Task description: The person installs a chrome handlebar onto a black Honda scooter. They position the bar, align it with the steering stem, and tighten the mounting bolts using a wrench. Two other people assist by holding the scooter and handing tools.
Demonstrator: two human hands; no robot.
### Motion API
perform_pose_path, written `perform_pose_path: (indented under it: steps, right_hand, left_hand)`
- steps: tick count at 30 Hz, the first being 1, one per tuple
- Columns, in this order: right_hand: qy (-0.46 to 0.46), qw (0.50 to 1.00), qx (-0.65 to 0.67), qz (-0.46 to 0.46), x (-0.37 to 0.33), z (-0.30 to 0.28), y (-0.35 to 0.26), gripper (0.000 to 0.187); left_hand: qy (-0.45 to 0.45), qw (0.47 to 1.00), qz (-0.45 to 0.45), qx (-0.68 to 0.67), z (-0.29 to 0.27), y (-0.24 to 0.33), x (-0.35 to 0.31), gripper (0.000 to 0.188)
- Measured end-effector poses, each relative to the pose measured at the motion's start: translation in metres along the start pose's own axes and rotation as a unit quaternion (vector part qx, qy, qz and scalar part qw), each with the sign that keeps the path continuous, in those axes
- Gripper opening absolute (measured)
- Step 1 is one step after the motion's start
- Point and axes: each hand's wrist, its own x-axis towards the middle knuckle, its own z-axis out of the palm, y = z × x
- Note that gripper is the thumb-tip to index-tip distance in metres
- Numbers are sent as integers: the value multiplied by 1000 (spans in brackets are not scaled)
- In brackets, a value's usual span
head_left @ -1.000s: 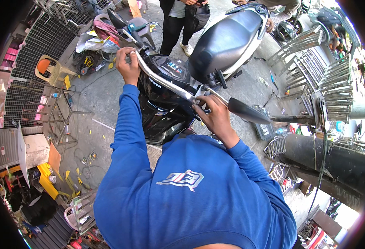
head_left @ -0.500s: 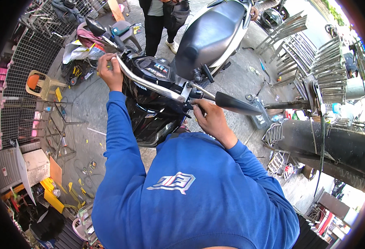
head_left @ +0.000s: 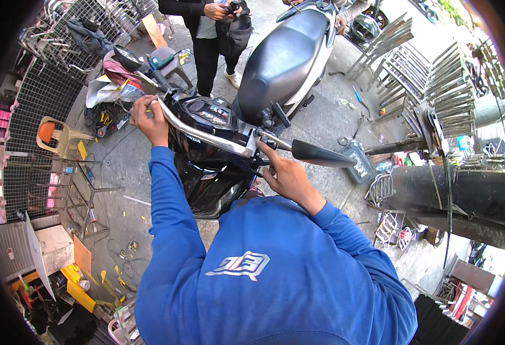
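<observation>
A curved silver metal bar [head_left: 199, 135] lies across the front of a black motorcycle [head_left: 198, 192], below the dashboard [head_left: 211, 112]. My left hand [head_left: 150, 119] is closed at the bar's left end, its fingers partly hidden. At the other end is a small dark bracket [head_left: 256, 156]. My right hand [head_left: 290, 175] reaches it with the index finger stretched out and touching, thumb apart from it. Just beyond that hand a black mirror [head_left: 330, 154] sticks out to the right. The motorcycle's black seat [head_left: 287, 49] stretches away at the far side.
A person in dark clothes [head_left: 206, 54] stands beyond the motorcycle, holding a small black device. Another person's hand [head_left: 341, 24] is at the seat's rear. Metal racks [head_left: 410, 75] stand at right, with a grey case [head_left: 358, 164] on the floor. A beige chair [head_left: 54, 135] stands at left.
My right hand's index finger has straightened up onto the bracket, with the thumb now away from it. My left hand stays at the bar's left end. The view has tilted slightly upward.
</observation>
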Motion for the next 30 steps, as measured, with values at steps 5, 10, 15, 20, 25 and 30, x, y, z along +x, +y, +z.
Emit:
perform_pose_path:
  steps: [5,10,15,20,25,30]
  right_hand:
    - [-14,1000,7,12,-4,3,-3,83]
    - [-27,999,-6,22,-5,0,-2,81]
    - [-44,999,-6,15,-5,2,-1,86]
    - [-43,999,-3,16,-6,1,1,88]
    - [-31,999,5,28,-6,0,1,88]
    - [-41,999,-16,15,-5,-5,0,82]
  left_hand:
    - [10,1000,-12,-8,2,0,-2,11]
    - [12,1000,-12,-2,2,3,-1,12]
    - [9,1000,-16,-2,1,6,-2,13]
    - [7,1000,-17,-1,0,7,0,11]
    - [5,999,-22,29,2,9,1,9]
    - [11,998,8,-66,3,7,6,9]
